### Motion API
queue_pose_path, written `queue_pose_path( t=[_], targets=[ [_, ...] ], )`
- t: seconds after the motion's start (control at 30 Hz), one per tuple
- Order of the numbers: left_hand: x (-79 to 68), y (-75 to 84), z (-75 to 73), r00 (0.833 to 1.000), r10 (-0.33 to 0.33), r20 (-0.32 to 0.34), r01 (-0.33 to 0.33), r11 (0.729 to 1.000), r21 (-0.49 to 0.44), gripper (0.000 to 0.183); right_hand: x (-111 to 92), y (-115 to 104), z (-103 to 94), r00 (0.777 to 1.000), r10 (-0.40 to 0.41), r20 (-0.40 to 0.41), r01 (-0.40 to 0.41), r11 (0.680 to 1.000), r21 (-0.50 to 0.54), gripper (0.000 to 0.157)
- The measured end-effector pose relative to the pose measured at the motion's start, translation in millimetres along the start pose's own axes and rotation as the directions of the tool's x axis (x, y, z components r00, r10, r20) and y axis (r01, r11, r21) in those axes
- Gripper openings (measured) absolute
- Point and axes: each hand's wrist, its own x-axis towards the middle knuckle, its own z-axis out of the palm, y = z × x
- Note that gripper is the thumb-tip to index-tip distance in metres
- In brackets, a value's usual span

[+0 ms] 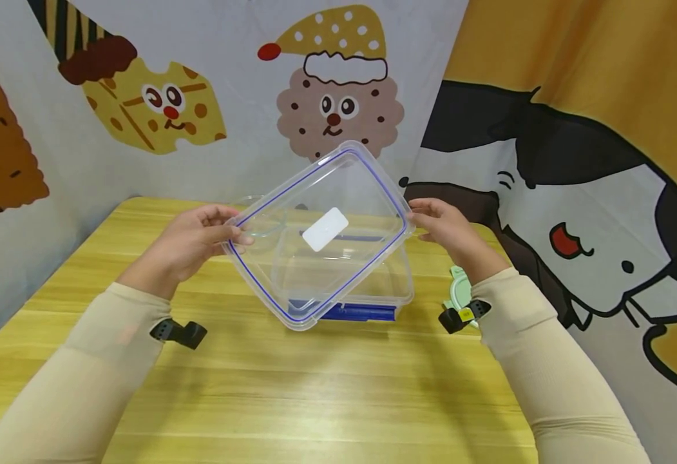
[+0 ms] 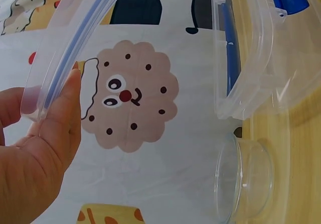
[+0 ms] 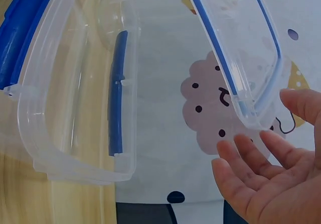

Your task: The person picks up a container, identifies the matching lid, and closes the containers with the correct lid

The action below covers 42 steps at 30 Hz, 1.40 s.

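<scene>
A clear rectangular lid (image 1: pixel 300 267) with a blue seal and a white label (image 1: pixel 325 229) is held tilted in the air. My left hand (image 1: pixel 196 241) pinches its left corner between thumb and fingers. At the opposite corner is my right hand (image 1: pixel 445 229); in the right wrist view its fingers (image 3: pixel 251 161) are spread and loosely bent beside the lid, not closed round it. Behind and below the lid stands a clear food container (image 1: pixel 381 277) with blue side latches (image 1: pixel 367 313), its top uncovered, partly seen through the lid.
A round clear glass bowl (image 2: pixel 244 181) stands on the wooden table (image 1: pixel 292 406), left of the container. On the right lies a pale green round item (image 1: pixel 460 290), partly hidden by the right wrist. A cartoon-printed cloth (image 1: pixel 245 129) hangs behind the table.
</scene>
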Motion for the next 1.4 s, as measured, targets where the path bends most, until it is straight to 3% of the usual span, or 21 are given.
queue_pose_path(
  t=[0.27,0.57,1.13,1.4],
  targets=[
    [3.5,7.1,4.3,1.0,-0.013,0.003,0.013,0.999,0.048,0.027,4,-4,-1.0,0.998,0.009,0.055,-0.009,1.0,-0.005,0.048],
    [7.1,15.3,7.9,1.0,-0.024,0.006,0.023,0.998,0.06,0.029,6,-4,-1.2,0.996,-0.003,0.093,0.002,1.0,0.01,0.033],
    [13.9,33.4,6.5,0.999,0.029,0.042,-0.032,0.997,0.071,0.019,-3,3,-6.0,0.994,-0.022,0.111,0.019,0.999,0.03,0.023],
    [13.4,42.6,6.3,0.998,0.064,0.025,-0.065,0.997,0.05,0.013,-6,6,-3.2,0.995,-0.049,0.088,0.042,0.996,0.085,0.019]
  ],
)
